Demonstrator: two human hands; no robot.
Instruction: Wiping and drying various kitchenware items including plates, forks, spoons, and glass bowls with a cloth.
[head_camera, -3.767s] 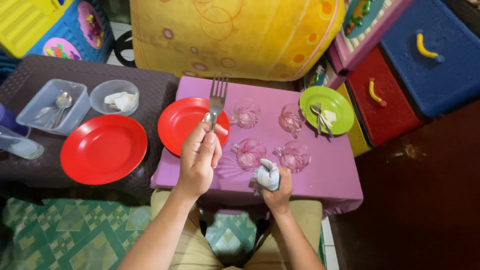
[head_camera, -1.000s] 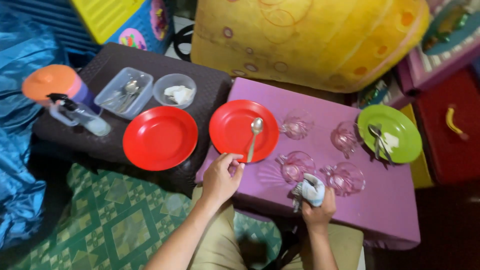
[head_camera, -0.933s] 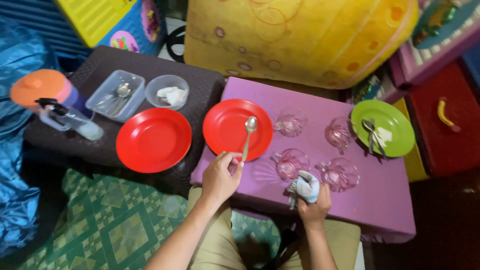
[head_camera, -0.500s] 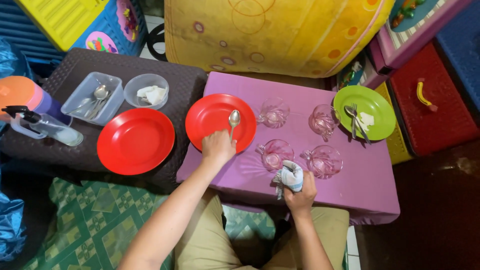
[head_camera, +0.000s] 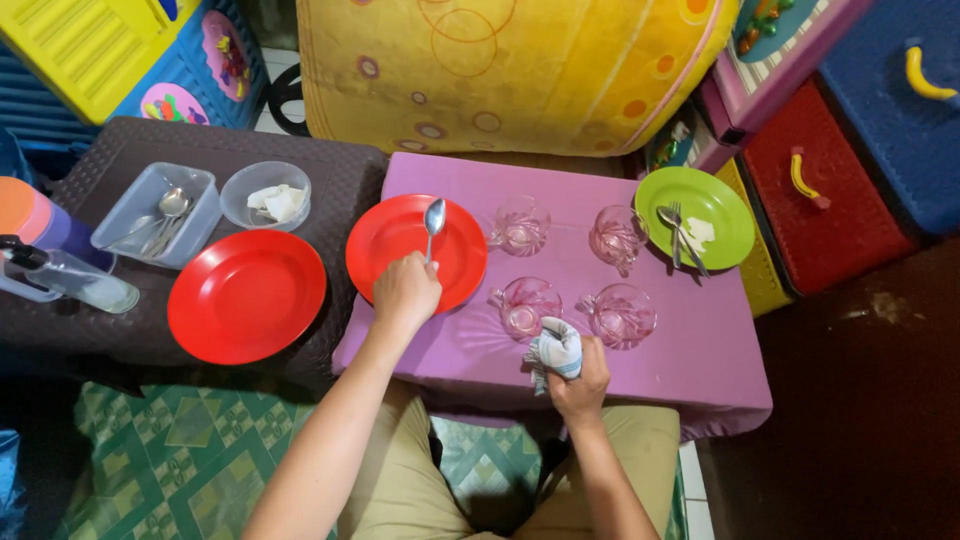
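Over the red plate (head_camera: 385, 240) on the purple table (head_camera: 700, 340), the left hand (head_camera: 405, 292) pinches a spoon (head_camera: 433, 225) upright, while the right hand (head_camera: 578, 372) stays balled around a crumpled cloth (head_camera: 555, 350).

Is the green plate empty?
No, the green plate holds cutlery and a small pale scrap.
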